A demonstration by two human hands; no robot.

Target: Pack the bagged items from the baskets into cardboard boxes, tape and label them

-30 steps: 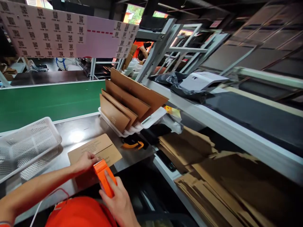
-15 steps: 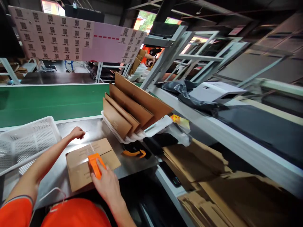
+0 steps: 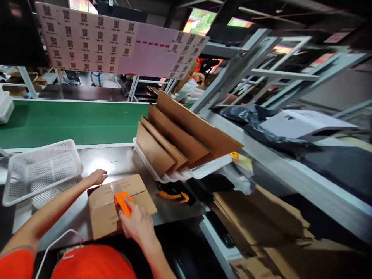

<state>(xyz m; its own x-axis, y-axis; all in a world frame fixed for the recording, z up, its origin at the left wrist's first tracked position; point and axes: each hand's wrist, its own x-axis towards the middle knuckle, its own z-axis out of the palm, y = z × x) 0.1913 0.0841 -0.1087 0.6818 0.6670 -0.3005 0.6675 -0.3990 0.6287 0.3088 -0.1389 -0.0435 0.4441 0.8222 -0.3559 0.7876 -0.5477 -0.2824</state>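
Note:
On the metal table in front of me lies a closed cardboard box [image 3: 101, 217] with printing on its top flaps. My right hand [image 3: 138, 223] is wrapped round an orange tape dispenser [image 3: 123, 202], which rests on the top of the box. A shiny strip of clear tape [image 3: 114, 187] shows on the flaps just beyond it. My left hand [image 3: 99, 176] is by the box's far left corner, fingers loosely stretched and apparently holding nothing; whether they touch the box is unclear.
White perforated basket [image 3: 43, 190] stands left; a white tray [image 3: 145, 159] of upright cardboard sheets is ahead right. A black and orange object [image 3: 173, 195] lies beside the box. Flattened cardboard [image 3: 247, 217] is stacked right. Behind runs a green conveyor belt [image 3: 87, 124].
My left hand has come down from above the table to the box's far left corner, its fingers loosening. The dispenser stays on the box top. The view has turned slightly left.

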